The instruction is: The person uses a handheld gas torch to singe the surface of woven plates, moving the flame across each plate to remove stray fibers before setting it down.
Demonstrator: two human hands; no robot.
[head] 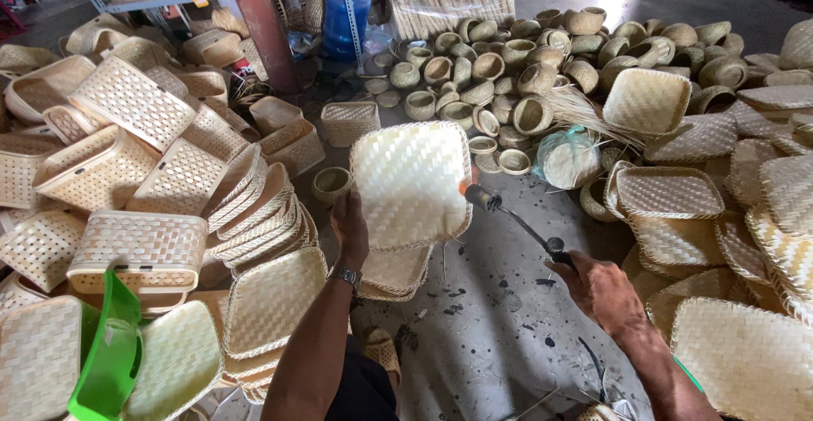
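Observation:
My left hand [351,228] holds up a square woven bamboo tray [411,182], its pale bottom facing me. My right hand [600,290] grips a black gas torch [518,219] by its handle. The torch nozzle points at the tray's right edge, where a small orange flame shows. A watch sits on my left wrist. Below the raised tray lies a short stack of similar trays [395,272] on the floor.
Heaps of rectangular woven baskets [127,175] fill the left side. Round woven pots [508,65] pile up at the back, flat woven trays [677,192] on the right. A green plastic piece [110,353] lies at lower left, a blue water bottle [347,14] behind. The grey concrete floor [491,319] is stained.

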